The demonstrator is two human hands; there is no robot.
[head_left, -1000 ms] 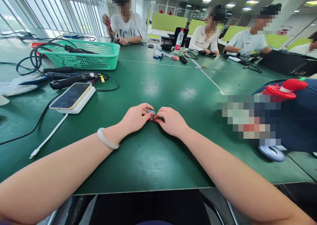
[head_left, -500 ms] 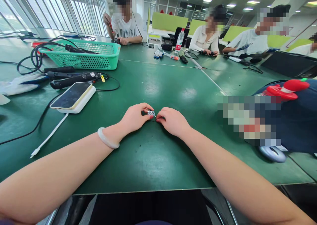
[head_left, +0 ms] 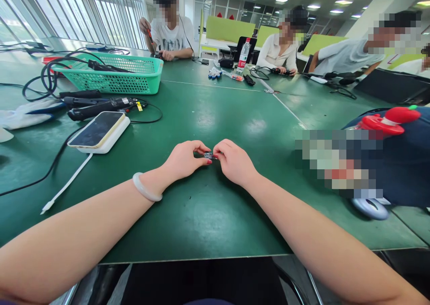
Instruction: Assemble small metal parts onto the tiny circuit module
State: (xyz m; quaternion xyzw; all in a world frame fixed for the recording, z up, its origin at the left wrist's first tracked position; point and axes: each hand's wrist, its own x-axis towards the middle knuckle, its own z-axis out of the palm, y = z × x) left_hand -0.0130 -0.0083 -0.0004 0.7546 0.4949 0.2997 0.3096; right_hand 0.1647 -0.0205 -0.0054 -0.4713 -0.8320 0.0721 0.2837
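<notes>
The left hand (head_left: 183, 159) pinched a small patterned piece (head_left: 208, 156); the right hand (head_left: 235, 161), fingertips drawn together, met its edge.

The left hand (head_left: 183, 160) reaches in from 8 o'clock, pinching. The right hand (head_left: 236, 163), curled inward, reaches from 4 o'clock.

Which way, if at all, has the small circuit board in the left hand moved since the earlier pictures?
Yes, slightly: judged against the phone, the small circuit board in the left hand has shifted to the right.
</notes>
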